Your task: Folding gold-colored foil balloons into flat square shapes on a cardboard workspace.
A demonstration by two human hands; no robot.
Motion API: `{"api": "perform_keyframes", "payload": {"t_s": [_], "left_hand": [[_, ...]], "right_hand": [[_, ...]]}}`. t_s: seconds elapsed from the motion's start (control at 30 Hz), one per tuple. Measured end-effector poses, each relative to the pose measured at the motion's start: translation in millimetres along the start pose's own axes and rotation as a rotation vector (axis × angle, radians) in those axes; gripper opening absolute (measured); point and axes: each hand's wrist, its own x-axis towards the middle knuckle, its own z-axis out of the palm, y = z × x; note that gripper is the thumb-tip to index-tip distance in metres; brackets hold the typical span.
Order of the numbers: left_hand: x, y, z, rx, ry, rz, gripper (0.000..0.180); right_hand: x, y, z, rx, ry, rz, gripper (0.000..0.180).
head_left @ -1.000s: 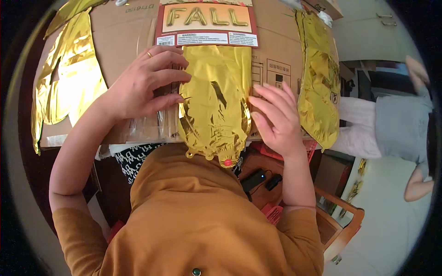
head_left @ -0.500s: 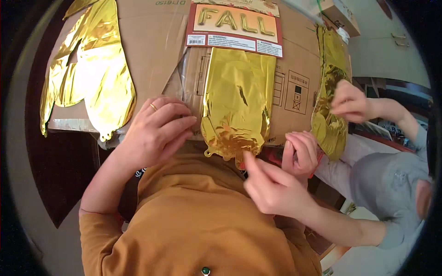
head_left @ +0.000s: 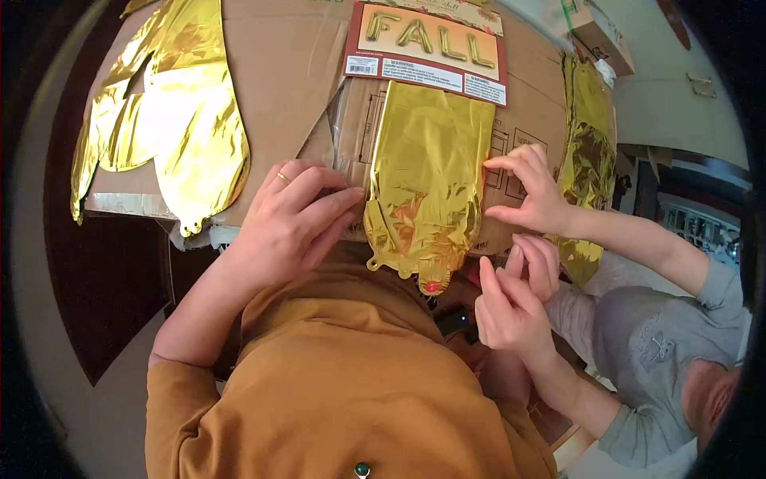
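Note:
A flat gold foil balloon [head_left: 431, 160] lies in the middle of the cardboard, its lower end overhanging the near edge. At the bottom is a tab with a red spot [head_left: 432, 287]. My left hand [head_left: 291, 219], wearing a ring, hovers by the balloon's left edge, its fingers loosely bent and slightly apart; I see nothing in them. To the right of the balloon, my right hand [head_left: 541, 259] is curled closed, partly hidden behind another person's lower hand [head_left: 515, 311]. That person's upper hand [head_left: 531, 191] reaches the balloon's right edge with thumb and fingers spread.
A second gold foil balloon [head_left: 195, 128] is spread out on the left. More gold foil [head_left: 586, 160] drapes over the right side. A printed header card [head_left: 427, 48] lies above the middle balloon on the brown cardboard box [head_left: 287, 72]. The other person in grey [head_left: 654, 335] is close on my right.
The other person's upper hand has moved from the right-hand foil to the middle balloon's edge. Their lower hand has left the bottom tab, exposing its red spot. My hands stay nearly as before.

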Motion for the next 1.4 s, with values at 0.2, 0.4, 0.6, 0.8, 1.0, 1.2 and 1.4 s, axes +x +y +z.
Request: {"api": "perform_keyframes", "payload": {"t_s": [0.2,0.4,0.6,0.8,1.0,1.2,1.4], "left_hand": [[2.4,-0.3,1.8,-0.022,-0.04,-0.04,0.039],[5.8,1.9,5.4,0.01,0.012,-0.043,0.034],[9.6,4.4,3.1,0.006,0.0,-0.053,0.037],[10.9,6.4,2.8,0.056,-0.036,-0.062,0.04],[14.8,5.9,3.0,0.037,-0.068,-0.057,0.04],[11.5,2.0,6.8,0.103,-0.04,-0.035,0.039],[10.6,0.6,7.6,0.069,-0.017,-0.043,0.038]], "right_hand": [[-13.4,-21.7,1.3,0.368,-0.032,0.403,0.024],[14.3,-10.0,4.8,0.397,-0.416,0.052,0.026],[37.9,-9.1,32.8,0.363,-0.642,-0.308,0.029],[42.6,-10.3,39.5,0.385,-0.675,-0.357,0.03],[40.5,-13.4,37.8,0.39,-0.649,-0.326,0.03],[39.9,-13.7,39.0,0.393,-0.633,-0.311,0.03],[39.7,-12.8,39.1,0.397,-0.62,-0.289,0.03]]}}
